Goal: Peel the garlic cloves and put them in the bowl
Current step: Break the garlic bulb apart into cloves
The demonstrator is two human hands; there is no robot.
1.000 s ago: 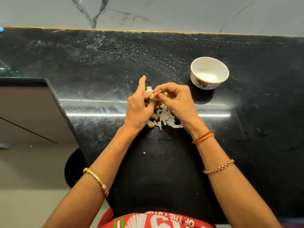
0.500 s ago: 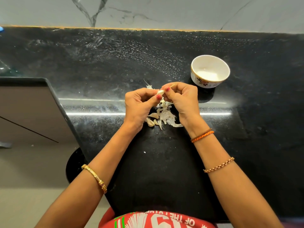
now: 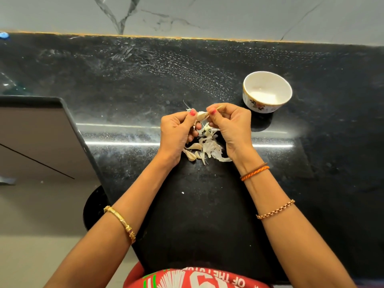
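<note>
A pale garlic clove (image 3: pixel 202 116) is held up between both hands above the black counter. My left hand (image 3: pixel 176 134) pinches its left end with thumb and fingers. My right hand (image 3: pixel 232 126) pinches its right end, fingers curled. Beneath the hands lies a heap of papery garlic skins (image 3: pixel 209 147), with a couple of loose cloves (image 3: pixel 192 151) at its left side. A small white bowl (image 3: pixel 268 108) with a flower print stands on the counter to the right of my right hand; nothing shows inside it.
The black stone counter (image 3: pixel 145 84) runs back to a grey marble wall (image 3: pixel 207 15). On the left the counter's edge (image 3: pixel 83 142) drops to a lower floor area. A dark round stool (image 3: pixel 93 206) shows by my left forearm.
My left index finger, raised a second ago, has curled down onto the clove. Both hands now pinch the clove by its ends, slightly farther apart than before.
</note>
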